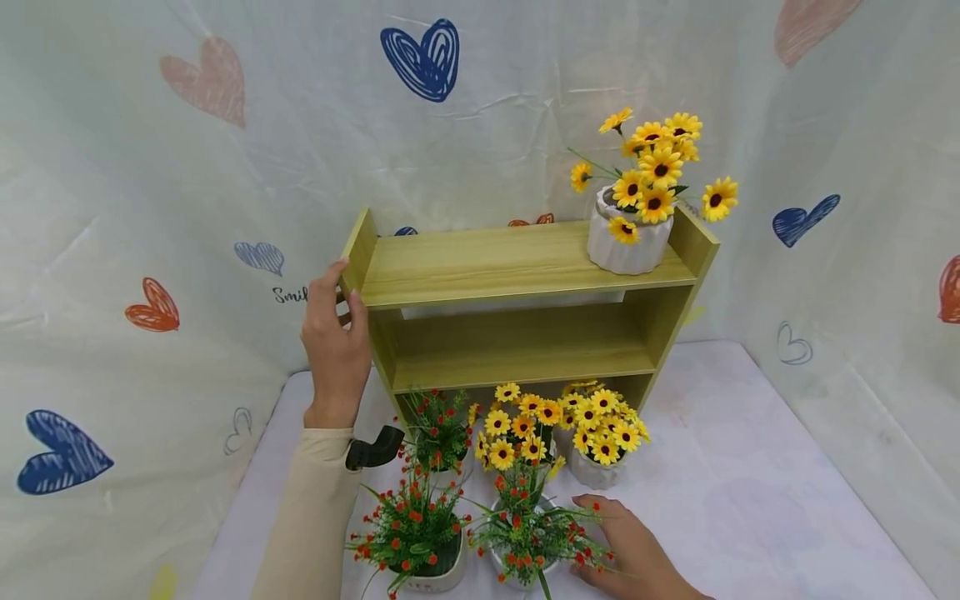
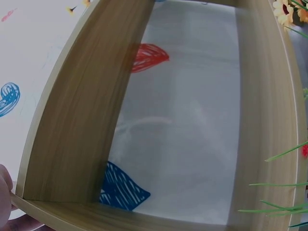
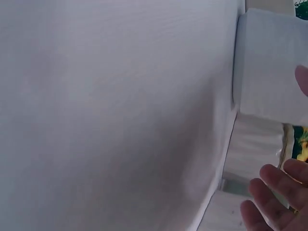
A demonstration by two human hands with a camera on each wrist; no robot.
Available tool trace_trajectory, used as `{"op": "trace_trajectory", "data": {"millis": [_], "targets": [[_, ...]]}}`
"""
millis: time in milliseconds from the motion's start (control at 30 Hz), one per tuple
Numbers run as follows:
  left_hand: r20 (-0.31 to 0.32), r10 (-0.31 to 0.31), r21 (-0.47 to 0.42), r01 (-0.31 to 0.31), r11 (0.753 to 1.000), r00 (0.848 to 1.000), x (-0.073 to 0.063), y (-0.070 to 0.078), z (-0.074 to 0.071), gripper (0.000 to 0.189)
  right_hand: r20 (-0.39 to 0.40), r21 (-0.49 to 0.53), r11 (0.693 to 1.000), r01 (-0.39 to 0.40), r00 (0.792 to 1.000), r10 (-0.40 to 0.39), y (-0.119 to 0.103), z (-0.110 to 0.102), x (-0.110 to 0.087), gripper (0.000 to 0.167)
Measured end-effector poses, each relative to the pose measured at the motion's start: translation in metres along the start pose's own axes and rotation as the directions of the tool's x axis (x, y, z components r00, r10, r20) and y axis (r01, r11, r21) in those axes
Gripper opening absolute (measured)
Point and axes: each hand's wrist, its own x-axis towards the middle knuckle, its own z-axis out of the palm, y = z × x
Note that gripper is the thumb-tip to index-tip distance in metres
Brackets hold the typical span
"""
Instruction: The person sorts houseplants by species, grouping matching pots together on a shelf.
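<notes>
Head alone shows the pot (image 1: 628, 247) atop the shelf (image 1: 517, 342).

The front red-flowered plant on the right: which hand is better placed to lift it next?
Probably the right hand: it is right beside that plant, whereas the left hand grips the shelf at its upper left.

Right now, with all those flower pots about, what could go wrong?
If the left hand gripping the wooden shelf jolts it, the yellow-flowered pot on top might tip. The right hand, close beside the front-right red-flowered plant, might snag its spreading stems or nudge it into the similar plant beside it.
</notes>
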Motion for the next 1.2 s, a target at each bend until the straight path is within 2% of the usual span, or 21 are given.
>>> {"op": "trace_trajectory", "data": {"millis": [100,167,233,333,467,533,600,633,700,800,833,867,1000,1067,1100,1167,1200], "targets": [[-0.005,-0.011,-0.005,0.011,1.000,1.000,-0.001,-0.001,0.001,0.038,-0.004,0.084,0.993,0.085,0.996,-0.085,0.000,0.006,0.002,0.068],[-0.004,-0.014,-0.004,0.014,1.000,1.000,-0.002,-0.001,0.001,0.038,-0.019,0.152,0.974,0.165,0.986,-0.164,-0.001,0.010,0.005,0.067],[-0.005,-0.016,-0.004,0.016,1.000,1.000,-0.002,-0.002,0.002,0.038,-0.022,0.236,0.949,0.209,0.977,-0.210,-0.002,0.015,0.007,0.070],[-0.006,-0.022,-0.009,0.022,1.000,1.000,-0.003,-0.002,0.003,0.038,0.005,0.366,0.905,0.218,0.972,-0.236,-0.003,0.022,0.010,0.070],[-0.007,-0.028,-0.013,0.028,1.000,1.000,-0.003,-0.002,0.004,0.038,0.052,0.509,0.844,0.167,0.973,-0.224,-0.002,0.031,0.012,0.077],[-0.009,-0.030,-0.015,0.030,0.999,0.999,-0.003,-0.002,0.004,0.037,0.078,0.596,0.792,0.131,0.972,-0.220,-0.002,0.034,0.013,0.082],[-0.011,-0.031,-0.017,0.030,0.999,0.999,-0.003,-0.002,0.004,0.037,0.113,0.687,0.723,0.079,0.970,-0.214,-0.002,0.037,0.013,0.086],[-0.012,-0.030,-0.017,0.030,0.999,0.999,-0.003,-0.002,0.004,0.037,0.137,0.731,0.681,0.039,0.970,-0.203,-0.003,0.037,0.013,0.087],[-0.012,-0.030,-0.017,0.030,0.999,0.999,-0.003,-0.002,0.004,0.037,0.205,0.814,0.578,-0.066,0.963,-0.178,-0.005,0.038,0.015,0.087],[-0.012,-0.031,-0.017,0.031,0.999,0.999,-0.003,-0.003,0.004,0.038,0.301,0.857,0.472,-0.207,0.944,-0.132,-0.009,0.039,0.017,0.087],[-0.012,-0.032,-0.017,0.032,0.999,0.999,-0.003,-0.002,0.004,0.038,0.328,0.854,0.458,-0.246,0.938,-0.110,-0.010,0.039,0.018,0.087],[-0.011,-0.032,-0.017,0.032,0.999,0.999,-0.003,-0.002,0.004,0.038,0.348,0.846,0.458,-0.272,0.933,-0.090,-0.011,0.039,0.019,0.087],[-0.010,-0.032,-0.017,0.032,0.999,0.999,-0.003,-0.002,0.004,0.038,0.398,0.848,0.402,-0.347,0.916,-0.050,-0.017,0.036,0.021,0.094],[-0.008,-0.031,-0.018,0.031,0.999,0.999,-0.003,-0.002,0.004,0.038,0.399,0.838,0.418,-0.350,0.916,-0.034,-0.022,0.033,0.022,0.092],[-0.008,-0.032,-0.019,0.031,0.999,0.999,-0.003,-0.002,0.004,0.038,0.398,0.842,0.409,-0.351,0.917,-0.034,-0.025,0.031,0.022,0.090],[-0.006,-0.031,-0.019,0.031,0.999,0.999,-0.004,-0.002,0.004,0.038,0.385,0.836,0.436,-0.333,0.922,-0.033,-0.031,0.025,0.023,0.085],[-0.005,-0.031,-0.019,0.031,0.999,1.000,-0.004,-0.003,0.004,0.038,0.383,0.837,0.435,-0.332,0.923,-0.032,-0.034,0.022,0.023,0.082]]}}
